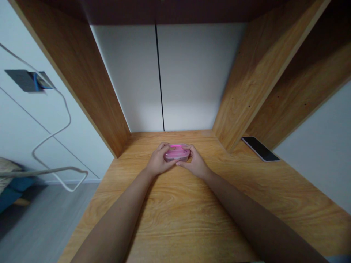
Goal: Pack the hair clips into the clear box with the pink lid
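The left hand (pixel 158 159) and the right hand (pixel 193 164) both clasp a small oval plastic box (pixel 177 153), pink on top with a clear side; it sits on a wooden desk (pixel 175 219), about midway across, toward the back of the recess between two wooden side boards; the left fingers (pixel 164 147) curl over the box's left end and far edge, while the right fingers (pixel 189 148) wrap around its right end; neither hand is spread wide, and both close narrowly on the box; the thumbs meet at its near edge, touching or nearly so; the top remains on the box and has not been lifted away; the fingers cover much of the rim, so I cannot be sure whether it is fully snapped down or slightly loosened; anything inside is hidden by the pink plastic; off to the right, a black phone (pixel 260 148) lies flat on the desk beside the right side board; behind the box stands a pale wall panel (pixel 131 73) with a thin black seam (pixel 159 73); to the left, beyond the desk edge, a white cable (pixel 70 117) loops down from a dark wall-mounted box (pixel 23 80); below it are a grey floor (pixel 46 223) and a blue cushioned seat (pixel 13 191).
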Motion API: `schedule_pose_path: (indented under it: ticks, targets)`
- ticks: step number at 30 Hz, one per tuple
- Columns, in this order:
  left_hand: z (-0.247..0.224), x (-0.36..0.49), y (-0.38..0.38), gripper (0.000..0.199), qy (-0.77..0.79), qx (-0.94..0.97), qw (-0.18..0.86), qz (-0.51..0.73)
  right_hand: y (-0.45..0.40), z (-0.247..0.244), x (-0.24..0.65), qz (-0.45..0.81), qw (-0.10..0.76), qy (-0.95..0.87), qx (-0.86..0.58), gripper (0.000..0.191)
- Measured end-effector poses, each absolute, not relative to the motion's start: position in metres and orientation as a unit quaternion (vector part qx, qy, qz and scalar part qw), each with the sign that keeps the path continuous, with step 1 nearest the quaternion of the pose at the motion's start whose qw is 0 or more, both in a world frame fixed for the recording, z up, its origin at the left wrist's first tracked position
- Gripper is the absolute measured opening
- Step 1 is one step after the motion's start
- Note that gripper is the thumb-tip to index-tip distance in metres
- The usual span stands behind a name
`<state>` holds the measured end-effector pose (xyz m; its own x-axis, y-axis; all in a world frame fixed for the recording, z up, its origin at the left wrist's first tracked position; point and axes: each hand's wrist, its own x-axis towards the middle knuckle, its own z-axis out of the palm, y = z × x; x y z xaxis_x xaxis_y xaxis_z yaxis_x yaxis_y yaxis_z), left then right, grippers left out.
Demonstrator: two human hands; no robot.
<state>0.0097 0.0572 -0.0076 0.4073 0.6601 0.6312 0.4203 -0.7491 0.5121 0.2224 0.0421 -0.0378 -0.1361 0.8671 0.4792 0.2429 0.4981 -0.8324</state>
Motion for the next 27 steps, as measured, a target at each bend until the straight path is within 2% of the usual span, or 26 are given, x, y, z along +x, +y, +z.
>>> schedule_pose_path:
  ticks: [12, 18, 27]
  targets:
    - [-0.012, 0.011, 0.057, 0.042, 0.338, 0.828, 0.121, 0.431, 0.043, -0.035, 0.222, 0.288, 0.510, -0.694, -0.418, 0.061]
    - [-0.012, 0.014, 0.058, 0.063, 0.329, 0.810, 0.162, 0.458, 0.033, -0.024, 0.228, 0.219, 0.480, -0.745, -0.409, 0.059]
    - [-0.011, 0.014, 0.057, 0.060, 0.335, 0.808, 0.162, 0.457, 0.031, -0.020, 0.229, 0.201, 0.463, -0.770, -0.390, 0.066]
